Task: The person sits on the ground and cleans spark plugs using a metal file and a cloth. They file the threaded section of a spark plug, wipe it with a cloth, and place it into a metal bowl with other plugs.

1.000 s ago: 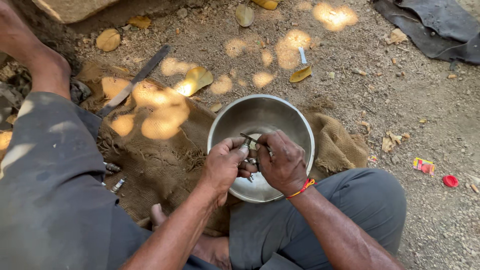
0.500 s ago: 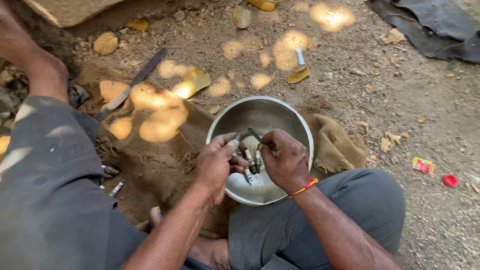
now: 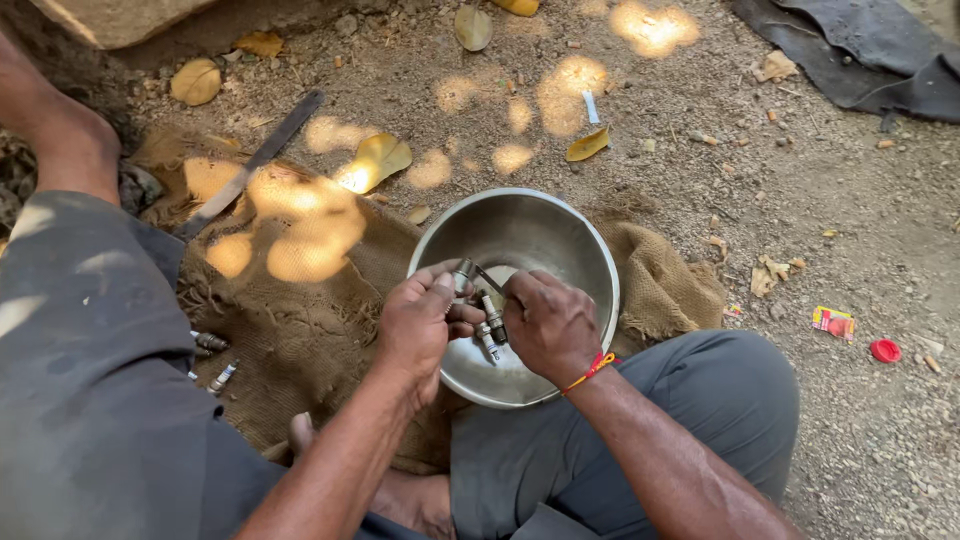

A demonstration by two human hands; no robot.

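Both hands (image 3: 485, 320) grasp what look like spark plugs (image 3: 490, 325) over steel bowl (image 3: 560, 225) on burlap (image 3: 300, 330)

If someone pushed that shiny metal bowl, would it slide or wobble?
The steel bowl would probably rock before sliding: its bottom looks rounded and it sits on rumpled burlap sacking, which likely grips it. It seems thin-walled, so fairly light and stiff. The left hand and right hand hover over it without steadying the rim.
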